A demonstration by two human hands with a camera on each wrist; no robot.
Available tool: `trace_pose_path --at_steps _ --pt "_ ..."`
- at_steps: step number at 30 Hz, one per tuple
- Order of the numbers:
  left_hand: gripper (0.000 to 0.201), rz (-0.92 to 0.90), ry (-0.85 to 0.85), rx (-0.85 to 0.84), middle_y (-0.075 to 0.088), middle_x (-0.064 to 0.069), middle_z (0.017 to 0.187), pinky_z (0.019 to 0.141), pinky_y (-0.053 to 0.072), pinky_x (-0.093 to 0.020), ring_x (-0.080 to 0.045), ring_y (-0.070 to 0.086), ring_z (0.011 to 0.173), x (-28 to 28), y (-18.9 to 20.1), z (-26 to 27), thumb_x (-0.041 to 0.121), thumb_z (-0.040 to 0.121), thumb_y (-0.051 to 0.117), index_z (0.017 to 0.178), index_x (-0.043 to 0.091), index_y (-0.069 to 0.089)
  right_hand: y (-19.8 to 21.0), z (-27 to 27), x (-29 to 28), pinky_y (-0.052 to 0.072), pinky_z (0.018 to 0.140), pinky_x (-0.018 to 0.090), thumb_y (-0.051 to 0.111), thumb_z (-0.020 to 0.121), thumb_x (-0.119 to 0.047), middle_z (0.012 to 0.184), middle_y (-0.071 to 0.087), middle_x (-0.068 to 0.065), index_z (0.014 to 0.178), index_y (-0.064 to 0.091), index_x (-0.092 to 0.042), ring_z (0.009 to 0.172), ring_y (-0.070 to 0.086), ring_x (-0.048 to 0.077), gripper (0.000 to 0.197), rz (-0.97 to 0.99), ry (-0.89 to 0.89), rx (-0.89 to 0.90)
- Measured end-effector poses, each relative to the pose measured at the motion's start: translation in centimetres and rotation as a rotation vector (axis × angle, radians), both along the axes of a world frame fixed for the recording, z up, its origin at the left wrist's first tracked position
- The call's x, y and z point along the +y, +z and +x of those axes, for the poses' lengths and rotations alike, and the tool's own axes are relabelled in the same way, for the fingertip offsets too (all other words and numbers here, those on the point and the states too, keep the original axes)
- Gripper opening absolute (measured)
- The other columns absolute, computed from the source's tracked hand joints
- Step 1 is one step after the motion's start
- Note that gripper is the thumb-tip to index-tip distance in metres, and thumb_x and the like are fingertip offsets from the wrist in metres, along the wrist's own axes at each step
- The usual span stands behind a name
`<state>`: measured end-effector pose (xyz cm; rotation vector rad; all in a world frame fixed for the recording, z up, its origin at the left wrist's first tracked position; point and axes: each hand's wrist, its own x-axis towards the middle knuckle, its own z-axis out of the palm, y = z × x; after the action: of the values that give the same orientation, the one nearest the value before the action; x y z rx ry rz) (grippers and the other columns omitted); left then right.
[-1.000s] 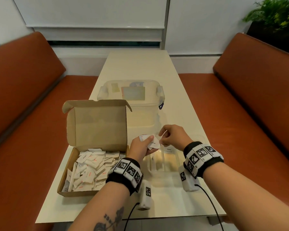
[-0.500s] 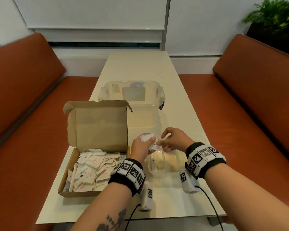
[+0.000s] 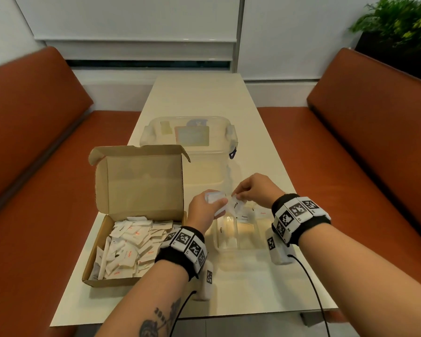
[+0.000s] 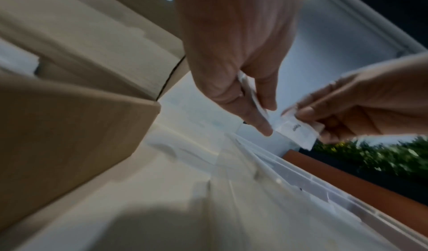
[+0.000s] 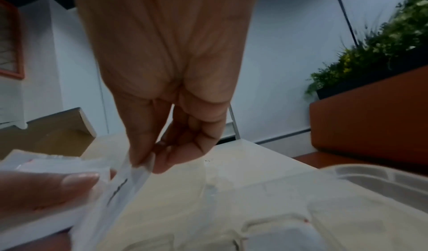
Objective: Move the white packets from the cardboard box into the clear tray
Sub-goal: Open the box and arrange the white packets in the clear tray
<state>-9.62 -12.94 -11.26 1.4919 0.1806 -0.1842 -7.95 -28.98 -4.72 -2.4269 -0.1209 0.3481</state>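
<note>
Head view, with both wrist views: a sorting step in progress above the clear tray [image 3: 241, 237]. Your left hand [image 3: 204, 210] holds a small stack of white packets [image 3: 214, 199], its fingers [image 4: 257, 119] curled and pinching the stack edge-on. Your right hand [image 3: 253, 190] pinches a single packet [image 3: 236, 206] between thumb and fingers [image 5: 166, 161]; black lettering shows on it, too blurred to read with certainty. This single packet hangs just above the far-left part of the tray, touching or nearly touching the stack, so it appears you are drawing it off. The tray sits on the desk [image 3: 253, 293] directly right of the cardboard box [image 3: 136, 215], which remains heavily loaded with packets [image 3: 131, 249]. The tray's compartments carry small labels and look nearly empty, so the task is judged to be at an early stage. Next move, as a judgement: separate the single packet fully, match its lettering to a compartment label, lower it in and release. A lidded clear container [image 3: 187, 139] stands behind the box.
</note>
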Motion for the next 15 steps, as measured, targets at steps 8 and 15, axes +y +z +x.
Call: trace_pose_path --at_steps 8,15 --pt "0.022 -0.030 0.063 0.014 0.067 -0.005 0.088 0.075 0.059 -0.034 -0.019 0.068 0.081 -0.1 -0.3 0.0 0.003 0.081 0.071 0.099 0.013 0.063 -1.3 -0.3 1.1 0.049 0.058 0.018 0.075 0.079 -0.020 0.076 0.066 0.005 0.092 0.061 -0.011 0.063 0.061 0.012 0.021 0.176 -0.156 -0.025" --pt "0.022 -0.118 0.108 0.051 0.066 -0.008 0.088 0.073 0.059 -0.033 -0.020 0.069 0.078 -0.1 -1.2 -0.1 0.001 0.080 0.072 0.088 0.019 0.062 -1.8 -0.1 0.9 0.047 0.053 0.015 0.075 0.078 -0.011 0.063 0.062 0.004 0.068 0.060 -0.009 0.055 0.057 0.010 0.018 0.113 -0.152 -0.008"
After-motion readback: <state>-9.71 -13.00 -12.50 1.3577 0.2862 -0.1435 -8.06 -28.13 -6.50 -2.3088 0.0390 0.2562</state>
